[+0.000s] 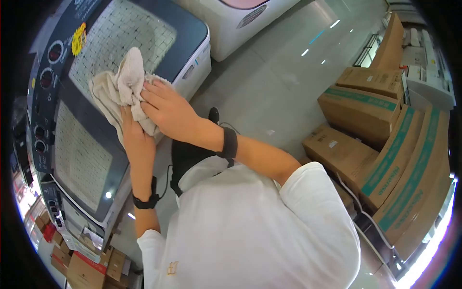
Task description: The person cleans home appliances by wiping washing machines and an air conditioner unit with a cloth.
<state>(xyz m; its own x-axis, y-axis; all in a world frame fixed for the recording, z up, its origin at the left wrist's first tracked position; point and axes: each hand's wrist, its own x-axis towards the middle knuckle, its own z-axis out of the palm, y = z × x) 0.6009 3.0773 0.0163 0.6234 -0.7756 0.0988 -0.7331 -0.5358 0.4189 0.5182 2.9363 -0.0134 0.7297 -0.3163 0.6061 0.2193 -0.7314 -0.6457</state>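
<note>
A crumpled beige cloth [127, 84] is bunched over the top of a dark-framed twin-tub washing machine [180, 36] with patterned lids. My right hand [168, 108] presses into the cloth from the right, its fingers curled on the folds. My left hand [137, 135] grips the cloth's lower edge, just below and left of my right hand, and its fingertips are partly hidden in the folds. Part of the cloth hangs to the left of my left hand.
Control knobs [46, 78] and a yellow sticker [78, 39] line the machine's left side. Another white appliance [231, 24] stands beyond it. Cardboard boxes [358, 111] are stacked at the right, and more boxes [86, 272] sit at the lower left.
</note>
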